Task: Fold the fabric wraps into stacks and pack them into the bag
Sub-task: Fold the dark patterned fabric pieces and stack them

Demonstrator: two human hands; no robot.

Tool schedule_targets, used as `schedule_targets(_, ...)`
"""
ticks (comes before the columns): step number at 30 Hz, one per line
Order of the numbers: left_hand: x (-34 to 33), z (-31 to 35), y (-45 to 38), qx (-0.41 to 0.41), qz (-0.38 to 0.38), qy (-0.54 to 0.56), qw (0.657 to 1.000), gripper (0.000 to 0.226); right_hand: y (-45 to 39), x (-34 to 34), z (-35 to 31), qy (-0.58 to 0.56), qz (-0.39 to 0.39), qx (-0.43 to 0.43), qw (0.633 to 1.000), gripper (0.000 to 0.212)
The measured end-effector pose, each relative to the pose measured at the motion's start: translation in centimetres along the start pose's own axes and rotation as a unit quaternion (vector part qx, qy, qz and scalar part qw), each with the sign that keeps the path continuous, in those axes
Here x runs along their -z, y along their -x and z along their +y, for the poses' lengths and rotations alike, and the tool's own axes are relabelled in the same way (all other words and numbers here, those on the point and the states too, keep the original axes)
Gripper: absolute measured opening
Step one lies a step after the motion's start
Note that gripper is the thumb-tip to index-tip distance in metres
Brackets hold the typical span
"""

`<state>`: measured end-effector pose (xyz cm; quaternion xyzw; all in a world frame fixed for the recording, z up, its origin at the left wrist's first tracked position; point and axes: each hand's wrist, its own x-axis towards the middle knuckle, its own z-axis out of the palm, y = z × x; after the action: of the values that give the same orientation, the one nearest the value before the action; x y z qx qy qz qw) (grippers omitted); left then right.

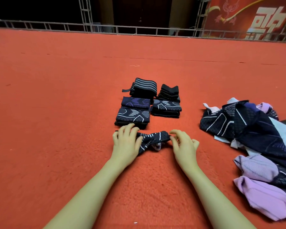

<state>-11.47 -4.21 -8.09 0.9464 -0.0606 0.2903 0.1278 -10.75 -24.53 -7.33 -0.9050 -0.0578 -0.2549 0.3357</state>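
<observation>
Between my two hands on the red carpet (73, 113) lies the navy wrap (153, 139), crumpled, its long axis running left to right across me; my left hand (126, 142) lies over its left end, fingers curled down on the cloth; my right hand (182, 144) pinches the right tip between thumb and forefinger, the other fingers loosely bent. Both hands sit equally close, one at each end, so I reckon the next move is pulling it flat along that axis, then folding end over end. Just beyond my left knuckles wait the folded stacks (149, 103); the unfolded pile (254, 138) sprawls well off to my right; no bag visible.
</observation>
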Motion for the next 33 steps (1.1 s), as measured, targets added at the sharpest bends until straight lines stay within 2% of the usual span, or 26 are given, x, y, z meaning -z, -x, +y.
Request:
schedule_targets(3,-0.4,0.4,1.5,-0.103,-0.003,-0.014,0.995,0.043,1.3,-0.4,-0.5,-0.029,0.036,0.075,0.996,0.012)
schedule_targets(9,-0.9,0.1,1.9,-0.072,0.046,0.005,0.996,0.029,1.8,-1.8,-1.5,0.064,0.001,0.188,0.980,0.034)
schedule_targets(12,-0.5,0.5,2.0,-0.068,0.063,0.002,0.996,0.028,1.2,-2.4,-1.7,0.078,0.007,0.215,0.973,0.025)
schedule_targets(17,-0.1,0.4,1.7,-0.013,0.083,-0.001,0.996,0.025,0.8,-1.2,-1.6,0.077,0.074,0.291,0.951,0.014)
schedule_targets(19,-0.2,0.1,1.7,0.027,0.097,0.006,0.995,0.025,0.8,-0.4,-0.9,0.076,0.102,0.276,0.953,0.007)
schedule_targets(22,-0.1,0.0,1.5,0.064,0.096,0.010,0.993,0.026,0.9,0.7,0.0,0.044,0.132,0.227,0.964,0.007)
schedule_targets(27,0.8,0.2,1.6,0.026,0.119,0.007,0.993,0.023,0.8,1.7,-0.2,0.002,0.134,0.162,0.978,0.011)
schedule_targets(30,1.5,0.0,1.6,-0.016,0.140,0.012,0.990,0.016,0.4,1.8,-0.8,0.010,0.105,0.138,0.985,0.012)
schedule_targets(33,2.2,0.0,1.4,-0.023,0.142,0.003,0.990,0.019,0.8,1.3,-1.6,0.030,0.083,0.094,0.992,0.026)
